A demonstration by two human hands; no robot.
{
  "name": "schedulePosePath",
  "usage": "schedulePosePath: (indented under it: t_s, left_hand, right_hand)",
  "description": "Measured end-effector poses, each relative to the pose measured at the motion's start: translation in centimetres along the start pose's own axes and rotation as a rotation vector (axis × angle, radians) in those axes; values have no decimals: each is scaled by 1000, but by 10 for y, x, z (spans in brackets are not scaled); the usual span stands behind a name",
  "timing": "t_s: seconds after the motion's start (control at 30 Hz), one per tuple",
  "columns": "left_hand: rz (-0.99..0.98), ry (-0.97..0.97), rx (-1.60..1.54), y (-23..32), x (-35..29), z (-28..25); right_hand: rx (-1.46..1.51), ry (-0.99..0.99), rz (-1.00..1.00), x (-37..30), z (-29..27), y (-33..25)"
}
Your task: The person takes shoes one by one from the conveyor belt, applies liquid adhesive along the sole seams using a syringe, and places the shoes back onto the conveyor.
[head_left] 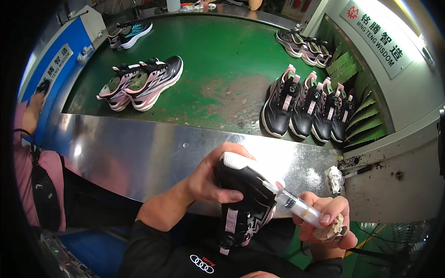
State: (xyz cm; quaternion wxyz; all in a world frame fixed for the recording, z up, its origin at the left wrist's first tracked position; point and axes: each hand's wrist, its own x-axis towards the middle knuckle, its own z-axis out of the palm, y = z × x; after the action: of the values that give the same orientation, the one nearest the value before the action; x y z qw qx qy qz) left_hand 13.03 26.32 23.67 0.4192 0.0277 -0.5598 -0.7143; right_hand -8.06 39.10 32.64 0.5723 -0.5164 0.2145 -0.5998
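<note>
My left hand (pixel 206 181) is wrapped round a black sneaker (pixel 245 187) with a white sole, gripping it near one end and holding it tilted over the metal ledge. A pinkish tab and black lacing parts hang toward my body. In my right hand (pixel 337 207) is a clear plastic syringe (pixel 301 209), angled up and left. Its tip is at the edge between the sneaker's sole and upper; whether it touches cannot be made out. A crumpled beige wad (pixel 331 230) is also held in the right fingers, by the syringe's rear end.
Several black-and-pink sneakers (pixel 277 111) stand on the green belt (pixel 213 55) at right, with more behind. A pair of grey-pink sneakers (pixel 155 83) stands at left. A white crumpled wad (pixel 333 180) lies on the metal ledge (pixel 176 143). Another person's hand (pixel 31 113) is at far left.
</note>
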Motion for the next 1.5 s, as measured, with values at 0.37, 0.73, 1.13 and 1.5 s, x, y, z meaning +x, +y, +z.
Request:
schedulePosePath:
  t_s: [0.37, 0.73, 1.13, 1.5]
  left_hand:
    - [32, -11, 13, 9, -2, 3]
    - [-17, 64, -114, 6, -5, -1]
    - [-138, 338, -52, 4, 1, -6]
    - [-326, 232, -294, -2, 18, -4]
  right_hand:
    - [-21, 37, 139, 7, 12, -4]
    - [-98, 23, 82, -2, 5, -3]
    - [-71, 48, 81, -34, -22, 18]
    - [-82, 70, 115, -65, -39, 40]
